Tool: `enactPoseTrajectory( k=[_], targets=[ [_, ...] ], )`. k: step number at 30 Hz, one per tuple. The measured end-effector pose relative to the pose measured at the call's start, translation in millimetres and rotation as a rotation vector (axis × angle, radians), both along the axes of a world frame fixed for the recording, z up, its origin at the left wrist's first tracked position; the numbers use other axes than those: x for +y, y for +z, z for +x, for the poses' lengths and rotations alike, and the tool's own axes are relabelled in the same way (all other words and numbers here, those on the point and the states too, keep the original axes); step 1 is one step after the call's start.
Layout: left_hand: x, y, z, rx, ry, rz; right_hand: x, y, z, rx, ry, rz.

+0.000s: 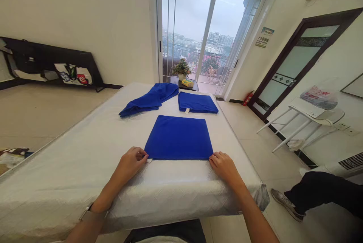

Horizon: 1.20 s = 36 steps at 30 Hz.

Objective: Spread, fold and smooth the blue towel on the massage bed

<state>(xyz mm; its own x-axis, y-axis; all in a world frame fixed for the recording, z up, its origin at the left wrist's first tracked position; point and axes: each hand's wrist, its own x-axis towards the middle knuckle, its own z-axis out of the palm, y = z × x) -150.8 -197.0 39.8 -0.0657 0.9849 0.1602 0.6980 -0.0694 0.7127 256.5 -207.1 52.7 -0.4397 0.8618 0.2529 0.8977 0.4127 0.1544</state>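
Note:
A folded blue cloth (179, 137) lies flat on the white-covered table (93, 148), close to its front edge. My left hand (131, 161) pinches the near left corner, where a small white tag sticks out. At the near right corner, my right hand (222, 164) has its fingers closed on the same cloth. Behind it on the right is a stack of folded blue cloths (197, 102) with a white tag at its near edge. To the left of that stack, a loosely crumpled blue cloth (150, 99) is spread at a slant.
Past the table's far end, a small dark table holds a potted plant (182, 68) and a yellow packet (187, 82). A white chair (300, 116) with a plastic bag stands right. Someone's dark-trousered leg (326, 190) is at lower right. A black rack (51, 61) lines the left wall.

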Motion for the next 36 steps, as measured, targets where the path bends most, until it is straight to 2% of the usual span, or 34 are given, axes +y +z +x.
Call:
enactPoseTrajectory(
  k=[3, 6, 9, 14, 17, 20, 22, 23, 25, 27, 30, 32, 34, 36],
  targets=[
    [-2.2, -4.1, 2.4, 0.023, 0.004, 0.034, 5.7, 15.8, -14.8, -0.01, -0.057, -0.053],
    [-3.0, -6.8, 3.1, 0.031, 0.006, 0.07, 22.5, 20.4, -33.3, 0.081, -0.12, -0.095],
    [-3.0, -9.5, 1.9, 0.032, 0.004, 0.098, 42.3, 6.9, -46.8, 0.205, -0.19, -0.128],
    [-5.4, -13.0, -4.5, 0.052, -0.028, 0.115, 55.3, -26.7, -48.2, 0.247, -0.279, -0.306],
    [-9.1, -8.1, -8.6, 0.114, -0.057, 0.077, 53.4, -33.3, -45.3, 0.266, -0.281, -0.345],
    [-8.9, 6.8, -1.7, 0.242, -0.018, 0.102, 51.8, -32.0, -45.5, 0.266, -0.288, -0.35],
    [-3.1, 20.3, 16.9, 0.286, -0.05, 0.167, 51.8, -30.7, -46.7, 0.261, -0.294, -0.351],
    [1.9, 26.5, 31.7, 0.294, -0.112, 0.199, 51.9, -30.4, -47.2, 0.26, -0.296, -0.351],
    [15.9, 34.4, 71.2, 0.306, -0.307, 0.241, 52.1, -30.4, -47.7, 0.259, -0.299, -0.349],
    [33.4, 33.2, 118.2, 0.343, -0.491, 0.268, 52.0, -30.8, -47.6, 0.254, -0.3, -0.34],
    [58.4, 15.0, 181.4, 0.445, -0.629, 0.303, 51.1, -31.2, -46.8, 0.233, -0.296, -0.325],
    [69.2, -1.6, 206.0, 0.512, -0.644, 0.3, 50.5, -31.0, -46.6, 0.227, -0.296, -0.322],
    [73.8, -15.9, 212.4, 0.559, -0.625, 0.287, 50.0, -30.4, -47.1, 0.231, -0.3, -0.319],
    [73.9, -25.5, 202.4, 0.59, -0.597, 0.285, 49.7, -29.8, -48.0, 0.24, -0.303, -0.314]
  ],
)
